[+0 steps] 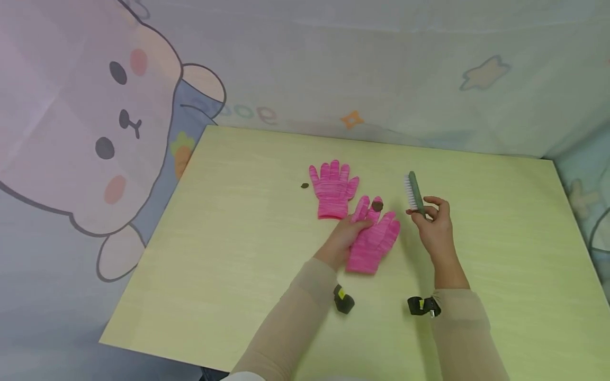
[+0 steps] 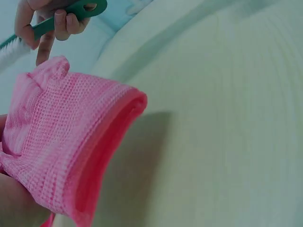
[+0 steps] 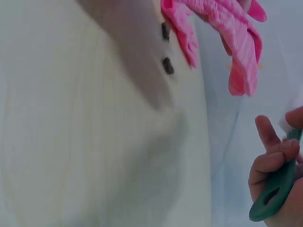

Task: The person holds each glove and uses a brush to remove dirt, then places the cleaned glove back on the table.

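My left hand (image 1: 344, 235) grips a pink knit glove (image 1: 369, 248), its thumb across the front and the rest of the hand partly behind. In the left wrist view, the glove's open cuff (image 2: 106, 156) hangs above the table. A second pink glove (image 1: 332, 188) lies flat just beyond, fingers pointing away. To the right, my right hand (image 1: 436, 227) holds a green-handled brush (image 1: 416, 193) up, white bristles toward the left. The right wrist view shows the brush handle (image 3: 279, 187) within curled fingers. A brown lump (image 1: 377, 205) overlaps the held glove's fingers in the head view.
Another small brown lump (image 1: 305, 185) lies on the pale yellow table (image 1: 229, 238), left of the flat glove. A printed cloth (image 1: 391, 69) hangs behind the table's far edge. Black wrist cameras (image 1: 343, 300) sit at both sleeves.
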Motion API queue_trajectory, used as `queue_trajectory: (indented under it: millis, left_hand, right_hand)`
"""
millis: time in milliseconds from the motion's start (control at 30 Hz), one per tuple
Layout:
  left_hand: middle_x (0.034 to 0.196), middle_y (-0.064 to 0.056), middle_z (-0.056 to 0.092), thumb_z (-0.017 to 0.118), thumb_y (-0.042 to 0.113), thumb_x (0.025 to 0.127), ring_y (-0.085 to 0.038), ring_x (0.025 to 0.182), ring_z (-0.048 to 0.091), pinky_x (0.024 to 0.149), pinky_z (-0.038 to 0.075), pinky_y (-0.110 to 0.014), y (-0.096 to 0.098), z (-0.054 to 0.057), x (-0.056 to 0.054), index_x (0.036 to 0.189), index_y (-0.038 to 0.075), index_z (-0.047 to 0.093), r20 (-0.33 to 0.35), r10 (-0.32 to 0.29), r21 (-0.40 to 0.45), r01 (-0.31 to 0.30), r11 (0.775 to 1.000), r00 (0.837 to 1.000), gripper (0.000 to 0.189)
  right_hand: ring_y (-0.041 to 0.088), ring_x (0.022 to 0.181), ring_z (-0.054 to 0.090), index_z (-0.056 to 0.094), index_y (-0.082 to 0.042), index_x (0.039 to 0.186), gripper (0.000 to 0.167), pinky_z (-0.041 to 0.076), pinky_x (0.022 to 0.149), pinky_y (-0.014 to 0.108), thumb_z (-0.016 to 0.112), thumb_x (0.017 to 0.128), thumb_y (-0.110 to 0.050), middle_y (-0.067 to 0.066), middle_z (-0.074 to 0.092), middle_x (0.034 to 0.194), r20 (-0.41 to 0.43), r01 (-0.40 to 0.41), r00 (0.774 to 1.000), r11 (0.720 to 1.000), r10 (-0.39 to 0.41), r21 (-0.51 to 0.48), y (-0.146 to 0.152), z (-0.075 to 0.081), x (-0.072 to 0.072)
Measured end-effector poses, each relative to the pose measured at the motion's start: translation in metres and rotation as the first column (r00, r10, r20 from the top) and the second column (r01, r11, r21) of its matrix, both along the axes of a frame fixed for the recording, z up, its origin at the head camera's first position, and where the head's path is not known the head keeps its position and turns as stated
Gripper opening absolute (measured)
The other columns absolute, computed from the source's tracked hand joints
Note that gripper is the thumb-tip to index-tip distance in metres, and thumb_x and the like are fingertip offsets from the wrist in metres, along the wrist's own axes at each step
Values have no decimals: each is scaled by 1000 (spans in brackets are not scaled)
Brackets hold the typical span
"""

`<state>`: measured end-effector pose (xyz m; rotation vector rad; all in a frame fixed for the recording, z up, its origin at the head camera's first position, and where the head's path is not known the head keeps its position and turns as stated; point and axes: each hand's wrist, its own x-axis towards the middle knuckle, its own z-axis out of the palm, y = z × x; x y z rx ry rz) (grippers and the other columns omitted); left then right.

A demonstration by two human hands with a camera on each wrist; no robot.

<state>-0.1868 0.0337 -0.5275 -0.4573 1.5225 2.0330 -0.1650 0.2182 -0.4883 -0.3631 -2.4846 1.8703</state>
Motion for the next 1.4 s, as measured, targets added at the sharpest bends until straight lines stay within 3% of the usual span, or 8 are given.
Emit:
queue_trajectory:
  millis: [167, 267, 400, 567, 800, 1000, 1200, 1400]
  left_hand:
    - [93, -4, 64, 66, 21, 85, -14, 80, 62, 75, 53, -28, 2, -9, 2, 111, 8, 58, 33, 17, 22, -18, 1000, 999, 31]
    - [97, -3, 65, 65, 21, 86, -14, 84, 63, 77, 52, -28, 3, -13, 2, 113, 9, 60, 39, 14, 41, -15, 999, 999, 30]
    - [97, -3, 66, 63, 20, 87, -15, 84, 63, 77, 53, -28, 8, -19, 2, 113, 9, 62, 9, 0, 19, 0, 1000, 1000, 28]
    - [93, -3, 65, 62, 22, 88, -15, 84, 60, 81, 50, -30, 17, -25, 1, 109, 8, 64, -68, -56, -136, 46, 990, 996, 26]
    - [87, -1, 63, 63, 27, 87, -12, 79, 53, 78, 47, -29, 23, -33, 1, 106, 10, 67, -133, -192, -346, 136, 929, 972, 25]
    - [77, -1, 58, 63, 33, 86, -12, 68, 51, 64, 45, -25, 20, -32, 2, 93, 12, 67, -110, -176, -299, 137, 944, 978, 22]
    - [81, -1, 61, 63, 34, 87, -12, 69, 56, 67, 49, -26, 15, -32, 1, 101, 13, 65, -115, -189, -225, 160, 961, 975, 26]
    - [82, 1, 60, 65, 31, 86, -10, 74, 53, 72, 47, -23, 15, -32, 0, 102, 9, 66, -149, -194, -243, 155, 958, 970, 28]
  right_hand:
    - [3, 64, 47, 46, -6, 127, 41, 40, 53, 17, 60, 89, -14, 1, 56, 103, -24, -58, 998, 988, 62, 142, 11, -12, 5]
    - [6, 72, 45, 50, -5, 129, 44, 40, 52, 17, 63, 88, -17, 12, 53, 111, -22, -95, 994, 970, 102, 222, 15, -18, 6]
    - [12, 83, 44, 52, -6, 130, 47, 40, 56, 17, 64, 88, -23, 15, 54, 114, -1, -137, 990, 957, 142, 255, 19, -21, 8]
    - [20, 92, 45, 52, -7, 130, 47, 40, 61, 18, 63, 88, -26, 16, 56, 118, 9, -151, 988, 928, 157, 342, 27, -23, 11]
    - [26, 98, 48, 57, -6, 126, 43, 41, 74, 30, 67, 86, -16, 17, 57, 116, -63, -113, 986, 906, 152, 409, 36, -26, 8]
    - [28, 100, 46, 58, -5, 125, 42, 39, 82, 41, 68, 85, -15, 19, 57, 114, -42, -164, 980, 903, 197, 398, 43, -26, 10]
    - [31, 104, 44, 57, -6, 126, 44, 37, 89, 52, 68, 85, -19, 18, 54, 113, -13, -208, 973, 897, 231, 390, 48, -22, 14]
    - [28, 101, 43, 60, -8, 123, 42, 38, 85, 48, 70, 84, -19, 15, 56, 109, -4, -245, 962, 868, 274, 431, 50, -19, 15]
